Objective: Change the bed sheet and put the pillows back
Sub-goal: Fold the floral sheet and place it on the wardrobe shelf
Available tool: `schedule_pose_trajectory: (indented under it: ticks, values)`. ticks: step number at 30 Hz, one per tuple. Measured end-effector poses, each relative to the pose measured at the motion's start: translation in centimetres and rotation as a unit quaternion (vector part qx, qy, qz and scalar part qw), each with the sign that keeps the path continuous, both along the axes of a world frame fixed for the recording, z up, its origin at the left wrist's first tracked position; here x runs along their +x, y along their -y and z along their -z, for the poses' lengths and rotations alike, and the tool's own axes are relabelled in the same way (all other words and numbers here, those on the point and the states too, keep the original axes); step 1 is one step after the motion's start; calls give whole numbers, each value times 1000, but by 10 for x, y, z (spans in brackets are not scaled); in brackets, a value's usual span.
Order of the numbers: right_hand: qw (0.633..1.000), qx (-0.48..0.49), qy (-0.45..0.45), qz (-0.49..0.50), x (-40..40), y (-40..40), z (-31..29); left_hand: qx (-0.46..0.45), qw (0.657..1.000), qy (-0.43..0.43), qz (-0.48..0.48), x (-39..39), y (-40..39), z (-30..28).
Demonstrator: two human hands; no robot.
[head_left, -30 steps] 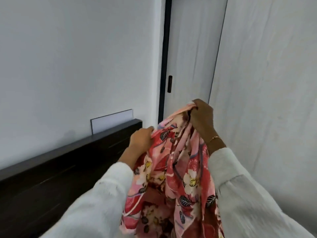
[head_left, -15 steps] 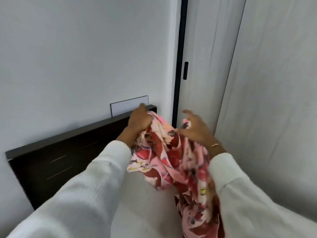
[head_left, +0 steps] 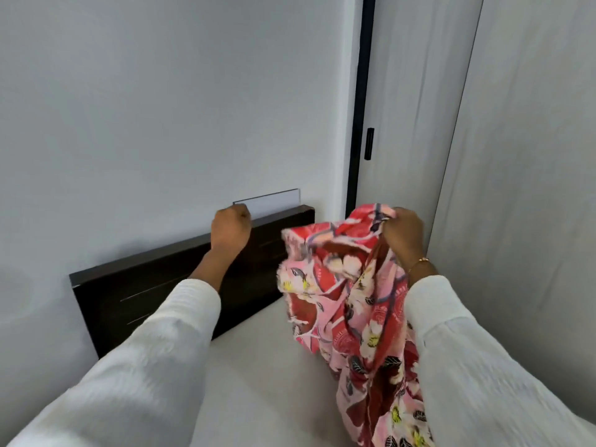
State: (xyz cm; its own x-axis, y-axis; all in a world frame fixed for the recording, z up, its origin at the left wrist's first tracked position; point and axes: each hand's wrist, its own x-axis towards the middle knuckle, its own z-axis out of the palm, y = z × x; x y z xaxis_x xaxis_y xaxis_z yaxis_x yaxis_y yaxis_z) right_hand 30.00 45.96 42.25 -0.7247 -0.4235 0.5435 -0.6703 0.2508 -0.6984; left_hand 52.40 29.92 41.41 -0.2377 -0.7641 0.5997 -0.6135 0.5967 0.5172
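Note:
A pink and red floral bed sheet (head_left: 348, 304) hangs bunched over the bare white mattress (head_left: 258, 375). My right hand (head_left: 403, 233) grips its top edge, holding it up near the corner of the dark wooden headboard (head_left: 154, 285). My left hand (head_left: 230, 229) is apart from the sheet, off to its left, fingers curled into a fist in front of the headboard's top edge. It holds nothing that I can see. No pillows are in view.
A plain white wall stands behind the headboard. A small white plate (head_left: 267, 201) is fixed to the wall just above it. Light wardrobe doors (head_left: 516, 188) with a black handle (head_left: 368, 144) close off the right side.
My left hand let go of the sheet and moved left toward the headboard. My right hand took a grip on the sheet's top edge. The view dropped, showing more mattress.

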Motion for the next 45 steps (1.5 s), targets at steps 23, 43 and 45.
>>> schedule_pose_trajectory:
  ticks: [23,43,45]
  values:
    - [959,91,-58,-261,4,-13,-27,140,894,75,418,-120,-86,11]
    - [991,4,120,-59,-47,-84,44,-77,990,36,116,-114,-41,-87]
    - [972,-7,129,-198,-15,-60,27,-100,978,103,152,-125,-59,-75]
